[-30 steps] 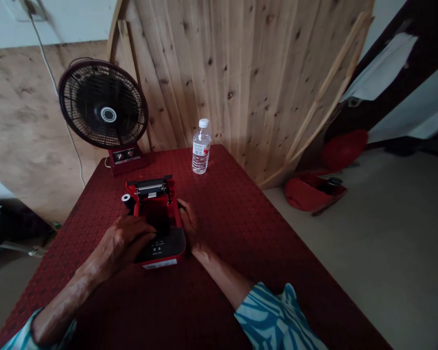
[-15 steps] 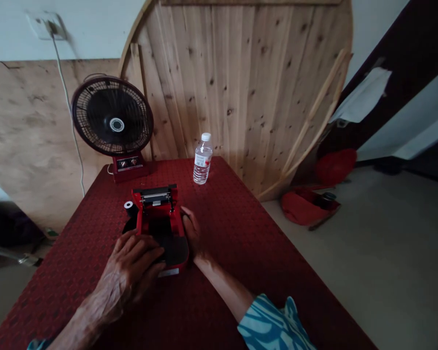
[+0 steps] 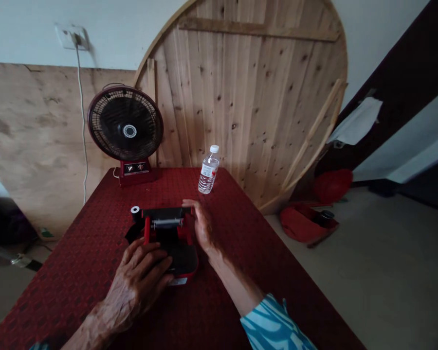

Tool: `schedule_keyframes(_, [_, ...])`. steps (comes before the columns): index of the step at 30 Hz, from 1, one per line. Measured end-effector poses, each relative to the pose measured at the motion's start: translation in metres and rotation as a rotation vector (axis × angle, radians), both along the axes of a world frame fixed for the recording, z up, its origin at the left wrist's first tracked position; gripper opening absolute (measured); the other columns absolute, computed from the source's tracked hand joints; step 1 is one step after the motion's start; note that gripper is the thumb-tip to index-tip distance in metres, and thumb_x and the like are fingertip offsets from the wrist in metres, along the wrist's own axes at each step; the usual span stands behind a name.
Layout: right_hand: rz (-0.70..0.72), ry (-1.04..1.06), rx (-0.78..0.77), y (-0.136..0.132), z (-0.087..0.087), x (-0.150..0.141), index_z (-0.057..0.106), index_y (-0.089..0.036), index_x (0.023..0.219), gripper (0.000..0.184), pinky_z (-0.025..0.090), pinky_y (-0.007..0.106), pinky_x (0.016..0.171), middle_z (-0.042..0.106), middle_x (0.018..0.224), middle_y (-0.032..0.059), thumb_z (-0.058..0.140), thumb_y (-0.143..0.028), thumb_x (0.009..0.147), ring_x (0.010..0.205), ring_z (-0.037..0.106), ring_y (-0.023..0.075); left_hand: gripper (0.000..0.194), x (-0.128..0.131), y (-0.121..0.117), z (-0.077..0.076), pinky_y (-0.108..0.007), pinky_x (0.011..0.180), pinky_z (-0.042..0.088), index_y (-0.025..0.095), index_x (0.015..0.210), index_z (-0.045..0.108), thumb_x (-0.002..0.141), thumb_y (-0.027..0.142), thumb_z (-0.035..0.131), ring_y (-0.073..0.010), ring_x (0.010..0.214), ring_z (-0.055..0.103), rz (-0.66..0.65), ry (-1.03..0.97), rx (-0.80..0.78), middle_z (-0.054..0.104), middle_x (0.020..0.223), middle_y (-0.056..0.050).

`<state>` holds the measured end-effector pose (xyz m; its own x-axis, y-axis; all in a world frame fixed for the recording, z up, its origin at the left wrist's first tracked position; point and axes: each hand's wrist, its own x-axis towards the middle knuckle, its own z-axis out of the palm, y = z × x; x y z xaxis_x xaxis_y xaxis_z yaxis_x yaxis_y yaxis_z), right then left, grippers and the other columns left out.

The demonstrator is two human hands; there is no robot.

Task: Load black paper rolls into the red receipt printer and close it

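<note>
A small red-and-black machine that looks like a label printer (image 3: pixel 182 260) sits on the red tablecloth, its raised black lid (image 3: pixel 164 213) carrying a metal roller bar. My left hand (image 3: pixel 142 272) is closed around the machine's left front side, fingers over the black top. At the lid's right end, my right hand (image 3: pixel 202 226) grips the lid with its fingers curled over the corner. Just left of the machine stands a black roll with a white core (image 3: pixel 135 211), beside a dark flat piece (image 3: pixel 133 233). The inside of the machine is mostly in shadow.
A clear water bottle (image 3: pixel 208 172) stands beyond my right hand. A dark red fan (image 3: pixel 127 131) is at the table's back left, its cord (image 3: pixel 82 112) running to a wall socket. A round wooden tabletop (image 3: pixel 248 97) leans behind. A red container (image 3: pixel 306 226) lies on the floor right.
My right hand has moved from the machine's right side up to the lid. The lid has tilted forward and lower. My left hand stays on the machine. The view has tilted slightly upward.
</note>
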<state>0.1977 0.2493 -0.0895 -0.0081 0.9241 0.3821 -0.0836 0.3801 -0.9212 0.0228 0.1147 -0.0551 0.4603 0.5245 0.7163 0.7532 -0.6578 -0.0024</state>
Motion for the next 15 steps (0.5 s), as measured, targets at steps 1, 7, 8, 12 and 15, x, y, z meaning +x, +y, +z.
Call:
schedule_keyframes(1, [-0.022, -0.01, -0.01, -0.008, -0.001, 0.004, 0.071, -0.025, 0.084, 0.049, 0.04, 0.04, 0.106, 0.071, 0.113, 0.0041, 0.04, -0.062, 0.091, 0.115, 0.06, 0.0225, 0.018, 0.0, 0.0, -0.001, -0.042, 0.102, 0.04, 0.02, 0.108, 0.068, 0.093, 0.022, 0.058, -0.0217, 0.104, 0.065, 0.005, 0.01, -0.005, 0.075, 0.099, -0.003])
schedule_keyframes(7, [-0.023, -0.021, -0.061, -0.037, -0.008, 0.011, 0.068, -0.023, 0.071, 0.032, 0.044, 0.034, 0.095, 0.066, 0.118, 0.0049, 0.059, -0.051, 0.083, 0.112, 0.058, 0.0227, 0.021, -0.01, -0.001, 0.001, -0.044, 0.105, 0.037, 0.022, 0.111, 0.066, 0.091, 0.02, 0.061, -0.0229, 0.108, 0.062, -0.029, 0.013, -0.038, 0.074, 0.102, -0.004])
schedule_keyframes(8, [-0.024, -0.017, -0.064, -0.038, -0.01, 0.01, 0.068, -0.023, 0.071, 0.029, 0.045, 0.034, 0.092, 0.065, 0.118, 0.005, 0.061, -0.049, 0.082, 0.111, 0.059, 0.0225, 0.023, -0.015, -0.001, 0.002, -0.044, 0.105, 0.037, 0.022, 0.113, 0.065, 0.091, 0.02, 0.06, -0.0232, 0.109, 0.061, -0.033, -0.002, -0.049, 0.073, 0.103, -0.004])
schedule_keyframes(12, [-0.001, -0.005, -0.065, -0.038, -0.015, 0.009, 0.069, -0.023, 0.072, 0.022, 0.046, 0.034, 0.089, 0.064, 0.118, 0.0051, 0.063, -0.043, 0.08, 0.109, 0.059, 0.0221, 0.03, -0.039, 0.004, 0.007, -0.04, 0.094, 0.044, 0.022, 0.121, 0.062, 0.094, 0.02, 0.05, -0.0235, 0.107, 0.059, 0.085, -0.117, -0.107, 0.068, 0.111, -0.008])
schedule_keyframes(15, [-0.001, 0.041, -0.039, -0.036, -0.019, 0.01, 0.071, -0.025, 0.079, 0.019, 0.046, 0.036, 0.094, 0.063, 0.117, 0.0055, 0.062, -0.041, 0.081, 0.112, 0.059, 0.0225, 0.032, -0.048, 0.009, 0.004, -0.037, 0.088, 0.046, 0.024, 0.122, 0.063, 0.096, 0.024, 0.044, -0.0228, 0.106, 0.059, 0.138, -0.125, -0.21, 0.066, 0.116, -0.009])
